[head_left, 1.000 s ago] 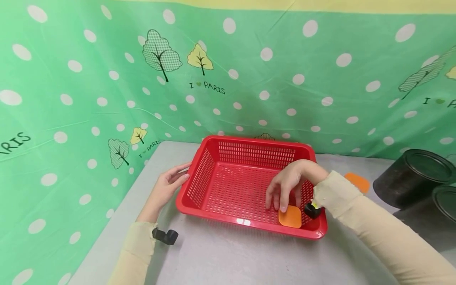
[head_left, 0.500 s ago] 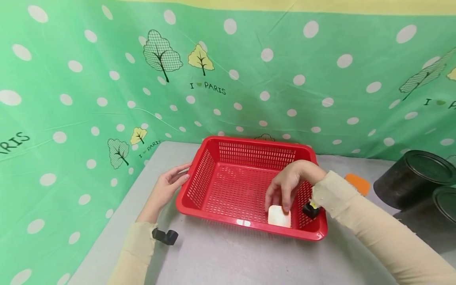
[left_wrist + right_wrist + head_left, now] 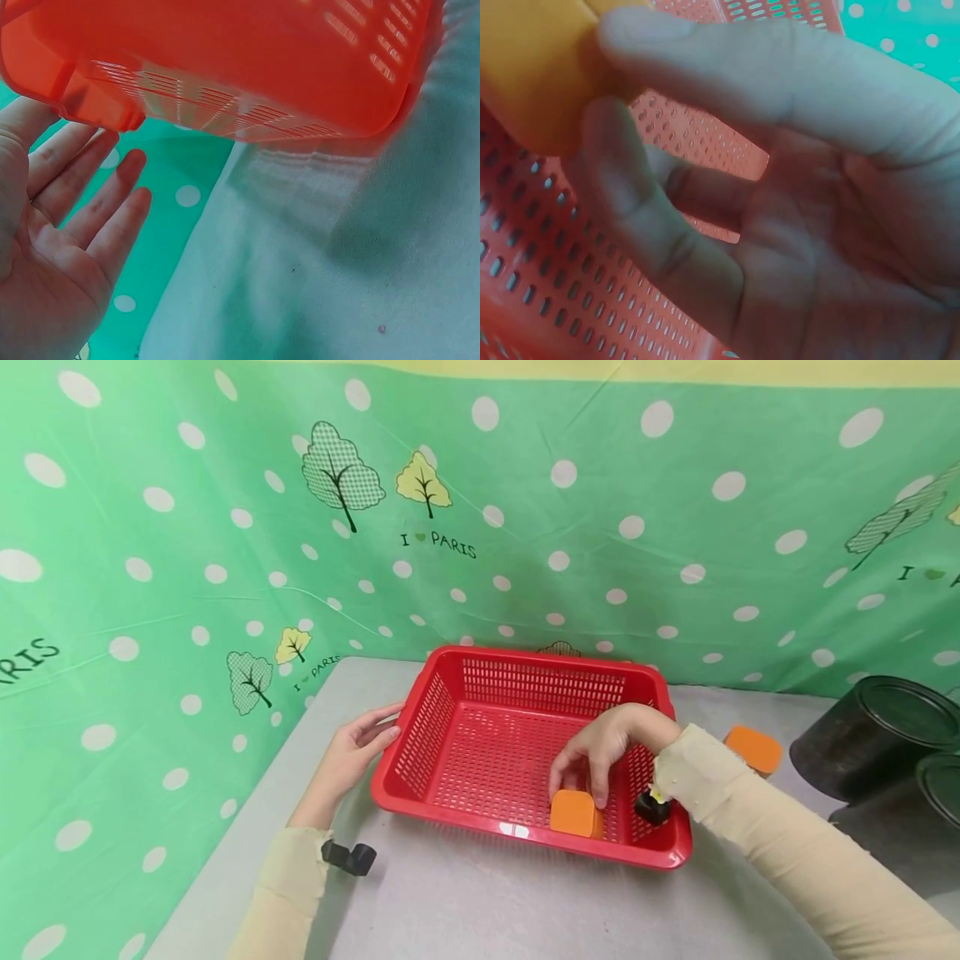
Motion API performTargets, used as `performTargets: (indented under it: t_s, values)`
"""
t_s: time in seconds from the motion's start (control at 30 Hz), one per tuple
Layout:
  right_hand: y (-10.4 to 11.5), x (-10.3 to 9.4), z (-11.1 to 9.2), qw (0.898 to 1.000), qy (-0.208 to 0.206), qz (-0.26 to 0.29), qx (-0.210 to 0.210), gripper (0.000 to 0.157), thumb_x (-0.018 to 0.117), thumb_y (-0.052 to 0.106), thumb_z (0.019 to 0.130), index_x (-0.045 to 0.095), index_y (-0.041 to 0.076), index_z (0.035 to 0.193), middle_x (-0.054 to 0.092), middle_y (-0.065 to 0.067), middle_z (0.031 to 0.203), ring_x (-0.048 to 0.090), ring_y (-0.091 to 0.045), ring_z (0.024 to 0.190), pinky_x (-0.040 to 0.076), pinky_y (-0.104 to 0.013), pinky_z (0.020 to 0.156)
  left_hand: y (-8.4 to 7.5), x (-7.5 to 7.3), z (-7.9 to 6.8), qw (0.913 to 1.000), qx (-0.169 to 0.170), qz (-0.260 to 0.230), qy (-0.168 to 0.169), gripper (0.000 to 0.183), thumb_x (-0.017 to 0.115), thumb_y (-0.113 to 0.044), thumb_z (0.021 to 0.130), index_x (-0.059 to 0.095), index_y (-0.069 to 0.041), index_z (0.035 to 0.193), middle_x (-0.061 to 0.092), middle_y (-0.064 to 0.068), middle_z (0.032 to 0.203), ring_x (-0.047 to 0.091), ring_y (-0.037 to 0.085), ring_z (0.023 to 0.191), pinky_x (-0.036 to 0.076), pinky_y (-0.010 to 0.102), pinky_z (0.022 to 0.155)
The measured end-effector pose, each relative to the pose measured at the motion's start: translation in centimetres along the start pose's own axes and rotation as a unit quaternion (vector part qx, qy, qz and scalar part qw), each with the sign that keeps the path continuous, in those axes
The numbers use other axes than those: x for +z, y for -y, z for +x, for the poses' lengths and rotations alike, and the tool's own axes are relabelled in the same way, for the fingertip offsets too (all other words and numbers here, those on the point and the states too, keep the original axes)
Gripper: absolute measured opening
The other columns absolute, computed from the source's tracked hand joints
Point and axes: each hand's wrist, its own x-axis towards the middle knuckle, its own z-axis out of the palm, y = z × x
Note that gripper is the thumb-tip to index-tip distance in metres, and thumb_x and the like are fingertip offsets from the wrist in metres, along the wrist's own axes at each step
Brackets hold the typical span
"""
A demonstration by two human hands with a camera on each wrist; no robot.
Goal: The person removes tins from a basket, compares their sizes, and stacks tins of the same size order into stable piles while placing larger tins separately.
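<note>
A red slotted plastic basket (image 3: 513,832) stands on the grey table. My left hand (image 3: 358,750) touches its left rim; in the left wrist view the fingers (image 3: 112,217) are nearly straight, with several tips clear of the rim. Inside the basket's front right part, my right hand (image 3: 592,752) pinches a small orange box (image 3: 573,812) with rounded corners. The right wrist view has the thumb and a fingertip against the orange box (image 3: 532,67), which is partly cut off by the frame edge. Whether the box touches the basket floor cannot be told.
A second orange box (image 3: 753,749) lies on the table to the right of the basket, partly behind the right sleeve. Two black cylindrical cans (image 3: 862,739) stand farther right. A green dotted cloth (image 3: 558,560) hangs behind and at the left.
My right hand has moved a little left inside the basket with the orange box. The box has tilted: its face went from orange to a bright white look and back to orange. The left hand stays put.
</note>
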Motion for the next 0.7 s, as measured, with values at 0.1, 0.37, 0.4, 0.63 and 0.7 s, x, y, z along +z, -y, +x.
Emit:
performTargets:
  t_s: [0.1, 0.37, 0.4, 0.63, 0.7]
  values:
    - [0.1, 0.1, 0.1, 1.000, -0.009, -0.002, -0.007, 0.050, 0.075, 0.007, 0.083, 0.060, 0.015, 0.130, 0.061, 0.003, 0.116, 0.057, -0.012, 0.104, 0.054, -0.023, 0.091, 0.0, 0.0, 0.0, 1.0000, -0.003, 0.000, 0.003, 0.048, 0.062, -0.023, 0.100, 0.052, -0.007, 0.144, 0.055, 0.021, 0.145, 0.061, -0.008, 0.113, 0.052, 0.014, 0.092]
    - [0.0, 0.1, 0.1, 0.998, -0.016, 0.032, -0.061, 0.049, 0.073, 0.007, 0.085, 0.055, 0.007, 0.130, 0.063, 0.002, 0.117, 0.061, -0.013, 0.098, 0.055, -0.023, 0.089, -0.3, 0.0, 0.0, 1.0000, -0.005, 0.002, 0.004, 0.049, 0.063, -0.024, 0.099, 0.052, -0.008, 0.144, 0.056, 0.020, 0.143, 0.062, -0.009, 0.111, 0.052, 0.014, 0.092]
    - [0.0, 0.1, 0.1, 0.997, -0.017, 0.035, -0.068, 0.048, 0.073, 0.007, 0.085, 0.055, 0.006, 0.130, 0.063, 0.002, 0.118, 0.061, -0.014, 0.099, 0.055, -0.023, 0.090, -0.3, 0.0, 0.0, 1.0000, -0.004, 0.003, 0.003, 0.049, 0.062, -0.024, 0.099, 0.052, -0.008, 0.144, 0.057, 0.020, 0.143, 0.062, -0.009, 0.111, 0.052, 0.014, 0.092]
    - [0.4, 0.0, -0.6, 0.991, -0.065, 0.046, -0.111, 0.049, 0.074, 0.012, 0.086, 0.055, 0.008, 0.131, 0.064, -0.001, 0.121, 0.061, -0.017, 0.106, 0.056, -0.029, 0.094, -0.4, 0.0, -0.2, 1.0000, -0.005, 0.003, 0.000, 0.048, 0.061, -0.024, 0.100, 0.052, -0.007, 0.144, 0.056, 0.020, 0.144, 0.062, -0.008, 0.113, 0.052, 0.013, 0.092]
    - [0.5, -0.1, -0.9, 0.988, -0.085, 0.045, -0.120, 0.050, 0.075, 0.014, 0.086, 0.055, 0.008, 0.132, 0.064, -0.001, 0.121, 0.060, -0.019, 0.109, 0.055, -0.030, 0.095, -0.4, 0.0, -0.2, 1.0000, -0.007, 0.004, -0.001, 0.048, 0.061, -0.025, 0.100, 0.052, -0.007, 0.144, 0.056, 0.020, 0.144, 0.061, -0.007, 0.114, 0.052, 0.013, 0.092]
